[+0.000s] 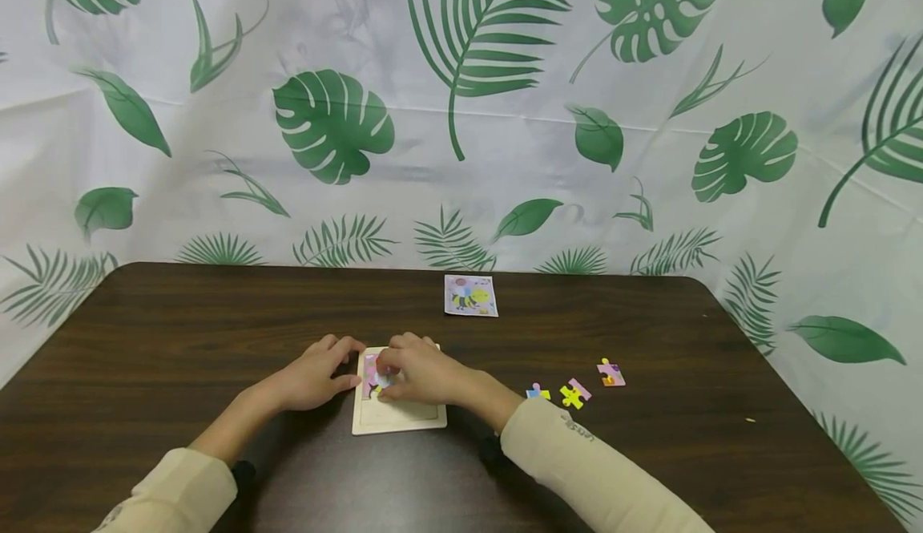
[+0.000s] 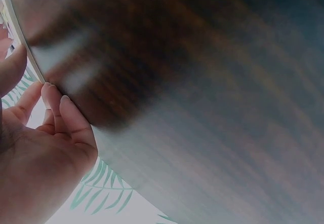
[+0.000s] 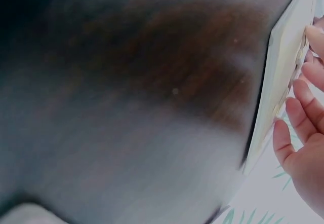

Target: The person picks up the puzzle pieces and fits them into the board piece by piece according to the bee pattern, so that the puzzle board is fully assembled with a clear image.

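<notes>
A light wooden puzzle tray (image 1: 400,419) lies on the table, with pink, patterned puzzle pieces (image 1: 370,373) in its upper left part. My left hand (image 1: 313,374) is at the tray's left side, thumb on the edge and index finger by the upper left corner; its fingers look loosely bent in the left wrist view. Over the tray, my right hand (image 1: 425,369) has its thumb and index finger lowered around a puzzle piece, which the hand partly hides. In the right wrist view its other fingers (image 3: 301,115) hang loosely above the tray.
Right of the tray lie a blue-and-yellow piece (image 1: 537,392), a yellow piece (image 1: 574,393) and a pink piece (image 1: 611,373). A bee picture card (image 1: 470,296) is farther back on the dark wooden table (image 1: 216,316). A leaf-patterned cloth (image 1: 505,172) hangs behind.
</notes>
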